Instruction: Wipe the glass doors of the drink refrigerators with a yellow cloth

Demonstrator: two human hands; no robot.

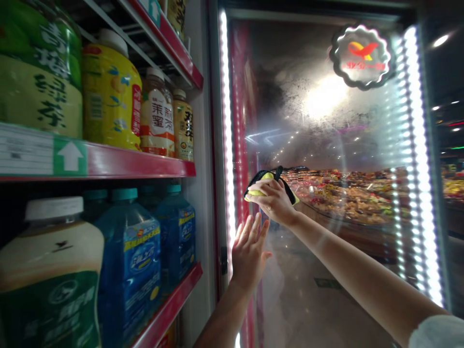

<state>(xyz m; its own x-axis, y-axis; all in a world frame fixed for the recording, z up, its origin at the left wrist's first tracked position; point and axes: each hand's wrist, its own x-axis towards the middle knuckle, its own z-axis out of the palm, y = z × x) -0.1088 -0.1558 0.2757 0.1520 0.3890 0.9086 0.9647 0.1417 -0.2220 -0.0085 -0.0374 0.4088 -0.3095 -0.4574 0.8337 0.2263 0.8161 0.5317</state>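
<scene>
A glass cooler door stands swung out in front of me, with a hazy, fogged patch on its upper part. My right hand presses a yellow and black cloth against the glass near the door's left side. The fingers are wrapped over the bunched cloth, and a small black loop sticks up from it. Just below and to the left, my left hand is raised with its fingers stretched out and slightly apart, holding nothing. Whether its palm touches the glass I cannot tell.
At left, cooler shelves with red edges hold bottled drinks, among them a yellow bottle and blue bottles. Bright LED strips run down the door's sides. A scalloped round sign is at its upper right. Heaped goods show through the glass.
</scene>
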